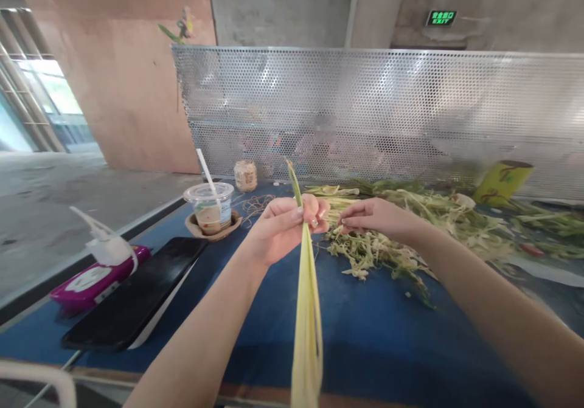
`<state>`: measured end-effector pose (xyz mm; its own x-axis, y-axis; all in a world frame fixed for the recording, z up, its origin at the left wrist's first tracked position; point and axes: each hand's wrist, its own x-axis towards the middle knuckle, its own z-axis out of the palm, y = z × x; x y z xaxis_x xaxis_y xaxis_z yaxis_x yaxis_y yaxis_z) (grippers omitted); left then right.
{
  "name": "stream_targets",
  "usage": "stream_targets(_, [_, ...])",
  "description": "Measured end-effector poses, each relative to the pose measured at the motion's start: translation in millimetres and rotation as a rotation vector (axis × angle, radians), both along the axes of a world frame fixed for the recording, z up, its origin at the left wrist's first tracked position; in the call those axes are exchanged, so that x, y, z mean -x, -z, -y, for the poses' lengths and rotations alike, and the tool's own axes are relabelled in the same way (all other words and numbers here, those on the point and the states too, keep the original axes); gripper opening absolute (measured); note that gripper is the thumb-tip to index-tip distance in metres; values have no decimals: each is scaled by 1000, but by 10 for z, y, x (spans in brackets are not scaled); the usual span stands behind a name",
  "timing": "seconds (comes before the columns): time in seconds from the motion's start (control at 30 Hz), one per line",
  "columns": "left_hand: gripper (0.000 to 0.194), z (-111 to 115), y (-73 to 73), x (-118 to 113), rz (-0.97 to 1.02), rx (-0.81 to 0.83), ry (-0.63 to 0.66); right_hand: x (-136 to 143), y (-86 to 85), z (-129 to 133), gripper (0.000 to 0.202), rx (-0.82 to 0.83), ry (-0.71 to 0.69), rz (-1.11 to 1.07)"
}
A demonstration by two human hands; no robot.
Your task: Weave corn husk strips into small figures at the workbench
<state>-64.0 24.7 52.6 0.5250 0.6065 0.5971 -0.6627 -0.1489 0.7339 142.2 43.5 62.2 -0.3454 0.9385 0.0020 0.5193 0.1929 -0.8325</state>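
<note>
Yellow-green leaf (306,311) pinched in left hand (283,228), right hand (381,218) loosely curled, any hold unclear

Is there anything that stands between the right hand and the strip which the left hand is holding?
At the grip, the curled fingers of the left hand stand between strip and right hand. Below the grip, nothing visible does.

We see a perforated metal panel (365,104). Behind it rises a grey concrete wall (283,6), and a green exit sign (441,17) glows above the panel. To the panel's left we find a pinkish board (128,79), a bright window (52,89) and grey floor (137,183); before the panel stands a blue table (365,329).
</note>
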Motion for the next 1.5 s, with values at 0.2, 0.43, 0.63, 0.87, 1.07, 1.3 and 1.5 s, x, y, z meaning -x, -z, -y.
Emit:
stream_targets(0.2, [12, -20, -45, 59, 16, 54, -26, -129, -56, 112, 12, -132, 30, -34])
stream_targets(0.43, [22, -108, -57, 155, 178, 127, 16, 84, 233, 26, 18, -386, -2, 373])
stream_targets(0.63, [18, -136, -6, 126, 93, 40, 28, 322, 546, -44, 16, -703, 36, 628])
stream_targets(0.87, [23, -54, -84, 79, 32, 14, 25, 324, 834, -114, 26, -843, -313, 663])
stream_targets(1.07, [20, -58, -59, 90, 28, 37, -57, 329, 775, -93, 25, -780, -264, 460])
stream_targets(1.3, [22, -46, -67, 76, -9, 52, -128, 216, 682, -242, 15, -469, 96, -42])
stream_targets(1.5, [20, -51, -61, 53, -41, 28, -100, 145, 602, -246, 19, -264, 158, -397])
